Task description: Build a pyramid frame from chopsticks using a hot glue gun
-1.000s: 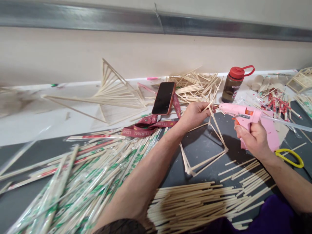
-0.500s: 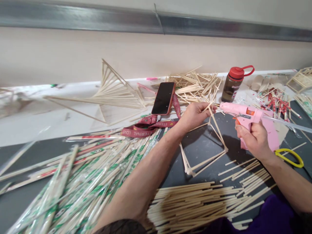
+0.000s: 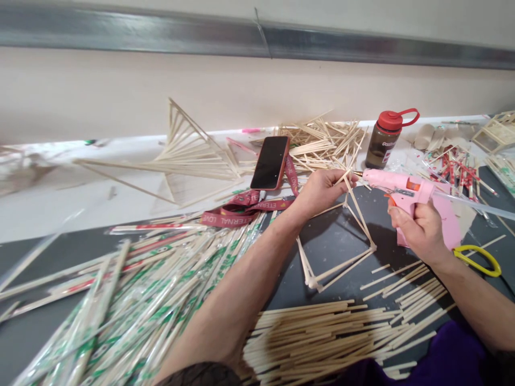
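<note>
My left hand [image 3: 322,190] pinches the top of a wooden stick frame [image 3: 341,264], whose glued corners rest on the dark table. The fingers are closed round the meeting sticks. My right hand [image 3: 418,228] is wrapped round the handle of a pink glue gun [image 3: 392,179], with the thumb near its orange trigger. The gun's metal nozzle points left and sits at the stick joint by my left fingertips; whether it touches cannot be made out. A clear glue stick [image 3: 475,205] runs out of the gun's back end.
Cut sticks [image 3: 317,332] lie in front, wrapped chopsticks [image 3: 161,284] at left. Behind are a phone [image 3: 270,162] on a red lanyard [image 3: 237,212], a stick pile [image 3: 322,140], a bottle [image 3: 384,140] and a fan-shaped stick model [image 3: 189,155]. Yellow-handled scissors [image 3: 480,260] lie right.
</note>
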The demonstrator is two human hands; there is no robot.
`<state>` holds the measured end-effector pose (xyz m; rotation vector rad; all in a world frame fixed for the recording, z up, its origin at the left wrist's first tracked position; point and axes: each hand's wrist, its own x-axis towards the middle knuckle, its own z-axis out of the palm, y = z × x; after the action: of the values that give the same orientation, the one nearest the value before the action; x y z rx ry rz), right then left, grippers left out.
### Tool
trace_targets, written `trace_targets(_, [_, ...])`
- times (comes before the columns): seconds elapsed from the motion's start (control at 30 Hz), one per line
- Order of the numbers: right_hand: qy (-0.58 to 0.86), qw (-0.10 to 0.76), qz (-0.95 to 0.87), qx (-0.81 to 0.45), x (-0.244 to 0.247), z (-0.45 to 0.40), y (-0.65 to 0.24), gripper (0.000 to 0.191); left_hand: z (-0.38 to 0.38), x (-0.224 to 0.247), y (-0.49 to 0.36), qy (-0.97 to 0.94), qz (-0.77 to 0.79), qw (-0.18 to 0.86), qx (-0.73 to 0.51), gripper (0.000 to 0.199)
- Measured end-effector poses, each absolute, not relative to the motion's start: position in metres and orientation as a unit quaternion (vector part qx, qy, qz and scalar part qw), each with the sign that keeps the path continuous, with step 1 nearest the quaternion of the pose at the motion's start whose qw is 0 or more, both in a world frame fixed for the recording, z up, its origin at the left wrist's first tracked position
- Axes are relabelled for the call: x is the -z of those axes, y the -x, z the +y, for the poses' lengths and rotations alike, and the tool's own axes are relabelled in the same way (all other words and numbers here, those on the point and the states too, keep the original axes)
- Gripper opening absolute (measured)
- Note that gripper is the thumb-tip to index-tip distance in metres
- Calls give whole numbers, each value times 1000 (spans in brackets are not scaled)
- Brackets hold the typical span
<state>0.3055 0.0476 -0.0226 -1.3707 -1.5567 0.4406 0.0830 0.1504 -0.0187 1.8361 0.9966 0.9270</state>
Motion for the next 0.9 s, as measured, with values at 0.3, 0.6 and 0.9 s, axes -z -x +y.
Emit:
trace_targets(0.3, [570, 486, -628, -211, 28, 49, -306, 26, 150, 16, -82, -738, 397, 407, -364, 26])
trace_targets(0.6, [564, 487, -627, -228, 22, 47, -305, 24, 151, 21, -82, -733, 393, 415, -370, 27])
trace_targets(0.9, [548, 492, -628, -250, 20, 47, -305, 22, 150, 19, -82, -744, 394, 398, -365, 26])
